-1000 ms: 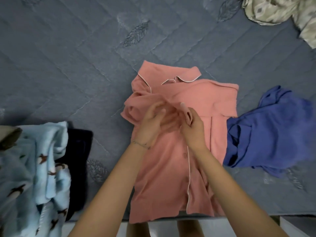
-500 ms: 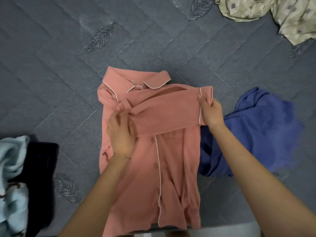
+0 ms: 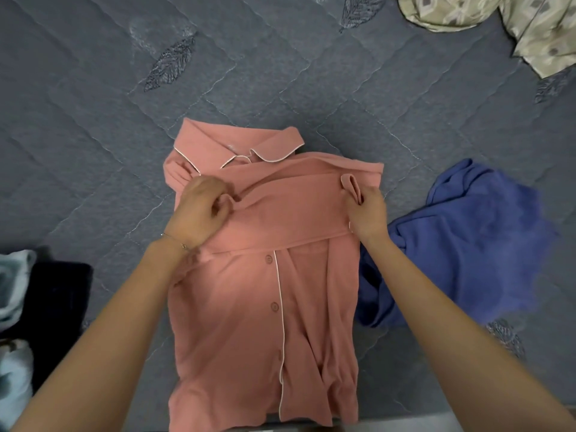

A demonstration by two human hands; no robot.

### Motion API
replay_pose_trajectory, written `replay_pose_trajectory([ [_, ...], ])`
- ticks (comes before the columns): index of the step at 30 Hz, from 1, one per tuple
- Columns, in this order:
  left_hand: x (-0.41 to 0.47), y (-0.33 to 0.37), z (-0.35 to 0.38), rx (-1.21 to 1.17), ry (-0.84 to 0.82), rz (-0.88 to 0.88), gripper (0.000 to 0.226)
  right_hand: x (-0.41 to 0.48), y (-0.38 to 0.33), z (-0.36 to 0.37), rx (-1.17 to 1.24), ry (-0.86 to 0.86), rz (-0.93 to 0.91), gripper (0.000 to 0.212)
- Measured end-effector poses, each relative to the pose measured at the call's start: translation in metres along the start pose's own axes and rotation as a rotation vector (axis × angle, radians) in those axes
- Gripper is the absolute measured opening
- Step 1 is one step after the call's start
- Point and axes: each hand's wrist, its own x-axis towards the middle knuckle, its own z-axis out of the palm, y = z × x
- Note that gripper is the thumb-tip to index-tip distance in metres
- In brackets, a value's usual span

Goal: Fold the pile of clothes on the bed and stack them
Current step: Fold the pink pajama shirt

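Pinching the sleeve (image 3: pixel 290 210) across the pink shirt (image 3: pixel 249 322) with the fingers of left hand (image 3: pixel 199 210) and right hand (image 3: pixel 366 213), seemingly leaving its body fold, the blue garment (image 3: pixel 467 244) right of the shirt, and stacking undone.

Cream garment (image 3: pixel 461 10) (patterned) cropped at top-right edge; light-blue garment (image 3: pixel 12 378) cut off left.

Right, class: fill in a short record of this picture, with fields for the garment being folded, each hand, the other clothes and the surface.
garment: pink shirt, buttoned, lying flat, collar away from the person
fold: sleeve laid across the chest
left hand: pinches the sleeve at its shoulder end
right hand: pinches the sleeve at its cuff end
right of shirt: blue garment, crumpled
left edge: dark cloth, pale blue cloth
far right corner: beige cloth, patterned
surface: bed, grey quilted cover
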Motion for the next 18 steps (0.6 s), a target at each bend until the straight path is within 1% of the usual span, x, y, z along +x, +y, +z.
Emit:
replay_pose_trajectory([
  [1, -0.002, 0.004, -0.007, -0.084, 0.008, -0.016, 0.031, 0.0, -0.003, -0.001, 0.011, 0.018, 0.02, 0.044],
  [2, -0.005, 0.007, -0.013, -0.173, 0.027, -0.066, 0.026, 0.0, -0.007, -0.001, 0.035, 0.034, 0.05, 0.046],
  [3, -0.008, 0.008, -0.02, -0.24, 0.039, -0.123, 0.016, 0.0, -0.011, -0.002, 0.065, 0.05, 0.083, 0.047],
  [4, -0.01, 0.006, -0.026, -0.279, 0.048, -0.178, 0.009, 0.0, -0.014, -0.002, 0.09, 0.065, 0.101, 0.048],
  [5, -0.011, 0.003, -0.031, -0.282, 0.057, -0.228, 0.011, 0.001, -0.017, -0.001, 0.107, 0.073, 0.108, 0.048],
  [6, -0.012, -0.004, -0.035, -0.259, 0.054, -0.263, 0.01, 0.002, -0.018, 0.001, 0.123, 0.074, 0.106, 0.047],
  [8, -0.013, -0.021, -0.044, -0.113, 0.029, -0.327, 0.013, 0.003, -0.022, 0.005, 0.159, 0.075, 0.085, 0.046],
  [12, -0.019, -0.047, -0.061, 0.188, 0.021, -0.416, 0.043, 0.002, -0.03, 0.013, 0.168, 0.063, 0.026, 0.046],
  [15, -0.021, -0.063, -0.071, 0.286, 0.033, -0.416, 0.049, 0.001, -0.035, 0.021, 0.119, 0.062, -0.019, 0.042],
  [18, -0.024, -0.084, -0.073, 0.328, 0.021, -0.371, 0.05, 0.004, -0.036, 0.025, 0.095, 0.142, 0.015, 0.048],
])
